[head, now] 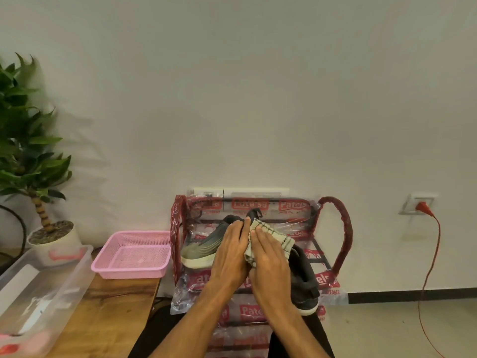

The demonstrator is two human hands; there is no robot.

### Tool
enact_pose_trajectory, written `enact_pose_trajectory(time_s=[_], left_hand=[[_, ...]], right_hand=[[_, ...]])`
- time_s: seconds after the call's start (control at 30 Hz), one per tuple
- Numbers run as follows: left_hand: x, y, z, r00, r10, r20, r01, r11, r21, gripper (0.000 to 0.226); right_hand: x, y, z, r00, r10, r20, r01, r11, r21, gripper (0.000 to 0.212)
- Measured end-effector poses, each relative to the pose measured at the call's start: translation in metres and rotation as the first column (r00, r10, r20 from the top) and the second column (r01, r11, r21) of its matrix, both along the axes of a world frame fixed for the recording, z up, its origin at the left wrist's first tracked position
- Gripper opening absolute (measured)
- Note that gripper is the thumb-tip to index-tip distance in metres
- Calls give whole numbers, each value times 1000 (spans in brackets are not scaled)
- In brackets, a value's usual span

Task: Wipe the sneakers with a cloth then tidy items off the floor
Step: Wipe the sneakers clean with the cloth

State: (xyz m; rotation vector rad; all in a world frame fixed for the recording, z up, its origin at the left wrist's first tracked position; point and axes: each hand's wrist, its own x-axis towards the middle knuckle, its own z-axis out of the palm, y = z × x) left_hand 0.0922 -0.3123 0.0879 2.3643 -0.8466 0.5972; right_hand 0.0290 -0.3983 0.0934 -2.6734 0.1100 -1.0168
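A dark grey sneaker (pixel 204 248) with a white sole lies on its side on the top shelf of a red plastic-wrapped shoe rack (pixel 343 228). My left hand (pixel 229 254) lies over its heel, fingers straight along the collar. My right hand (pixel 271 262) presses a cream cloth (pixel 273 239) with dark stitching against the same sneaker, fingers flat on it. A second dark sneaker (pixel 305 282) sits on the rack's right side, partly hidden under my right hand.
A pink mesh basket (pixel 131 254) and a clear plastic bin (pixel 38 288) stand on a wooden bench (pixel 108 306) at left. A potted plant (pixel 54 236) sits behind them. A red cable (pixel 428 275) hangs from a wall socket at right.
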Motion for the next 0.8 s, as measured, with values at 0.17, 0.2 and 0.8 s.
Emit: enact_pose_trajectory(time_s=[0.17, 0.2, 0.8], left_hand=[[-1, 0, -5, 998, -30, 47, 31, 999, -11, 86], [-3, -1, -4, 999, -33, 39, 34, 999, -15, 90], [-7, 8, -7, 997, -41, -70, 33, 993, -115, 99]], right_hand=[[7, -16, 3, 998, -12, -62, 8, 997, -72, 70], [11, -19, 6, 997, -32, -67, 30, 999, -33, 69], [28, -8, 21, 996, -59, -67, 70, 983, 169, 49]])
